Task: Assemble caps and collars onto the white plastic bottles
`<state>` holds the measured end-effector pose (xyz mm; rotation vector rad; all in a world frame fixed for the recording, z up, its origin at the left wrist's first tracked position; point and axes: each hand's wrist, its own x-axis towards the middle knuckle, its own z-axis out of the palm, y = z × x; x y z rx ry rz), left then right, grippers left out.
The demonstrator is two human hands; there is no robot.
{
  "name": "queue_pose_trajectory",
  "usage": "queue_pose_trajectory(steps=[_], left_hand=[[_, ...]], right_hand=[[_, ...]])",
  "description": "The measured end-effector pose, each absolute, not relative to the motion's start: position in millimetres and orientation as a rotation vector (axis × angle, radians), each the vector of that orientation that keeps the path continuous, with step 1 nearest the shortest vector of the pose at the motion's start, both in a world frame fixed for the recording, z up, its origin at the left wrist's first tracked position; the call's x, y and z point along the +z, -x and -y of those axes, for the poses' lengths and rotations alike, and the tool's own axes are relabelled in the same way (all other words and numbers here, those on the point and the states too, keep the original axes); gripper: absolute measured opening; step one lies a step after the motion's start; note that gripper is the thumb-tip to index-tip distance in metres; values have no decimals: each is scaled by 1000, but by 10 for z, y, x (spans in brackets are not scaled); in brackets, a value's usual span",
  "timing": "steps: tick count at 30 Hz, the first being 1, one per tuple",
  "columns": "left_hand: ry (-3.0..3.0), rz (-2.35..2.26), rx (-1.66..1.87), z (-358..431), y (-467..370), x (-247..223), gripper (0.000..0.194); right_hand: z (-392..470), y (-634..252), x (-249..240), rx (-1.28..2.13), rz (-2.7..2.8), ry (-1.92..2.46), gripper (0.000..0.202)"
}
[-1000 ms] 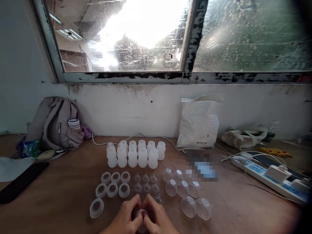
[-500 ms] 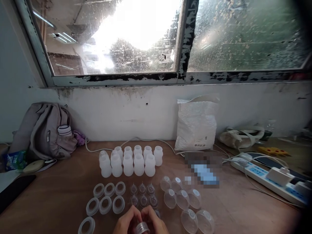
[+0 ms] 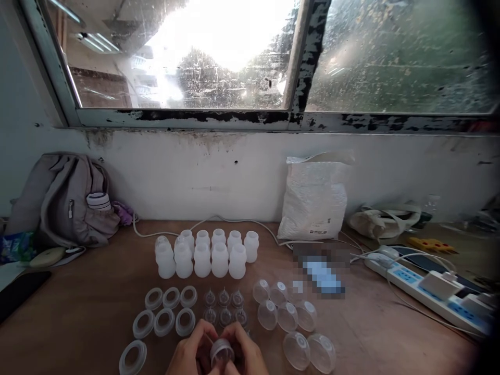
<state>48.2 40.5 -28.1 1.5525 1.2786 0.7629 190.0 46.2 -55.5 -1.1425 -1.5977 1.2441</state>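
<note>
At the near edge of the view, my left hand (image 3: 190,351) and my right hand (image 3: 247,350) are both closed round a translucent bottle collar ring (image 3: 222,346). Clear material shows inside the ring, seemingly a nipple, but fingers partly cover it. Just beyond my hands stand clear bottle nipples (image 3: 224,316) in rows, the nearest partly hidden. Left of them, flat on the table, lie several more white collar rings (image 3: 163,333). To the right are several translucent dome caps (image 3: 287,317). Farther back, white baby bottles (image 3: 202,264) stand upright in two rows, two on the left with clear tops.
A white plastic bag (image 3: 314,200) leans against the wall behind. On the right lie a power strip (image 3: 410,281) with cables and a cloth bag (image 3: 385,221). A grey backpack (image 3: 58,203) sits at the left. A blurred-out patch (image 3: 322,273) covers something right of the bottles.
Both hands have moved slightly up and left in view with the collar ring, which is tilted to show more of its open face. The camera's view has also shifted a little.
</note>
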Motion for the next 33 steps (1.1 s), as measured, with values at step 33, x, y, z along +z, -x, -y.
queue_pose_trajectory(steps=[33], left_hand=[[-1657,-1046,1020,-239,-422,-235,14]], right_hand=[[-228,-1890,-270,1343,1624,1016,15]])
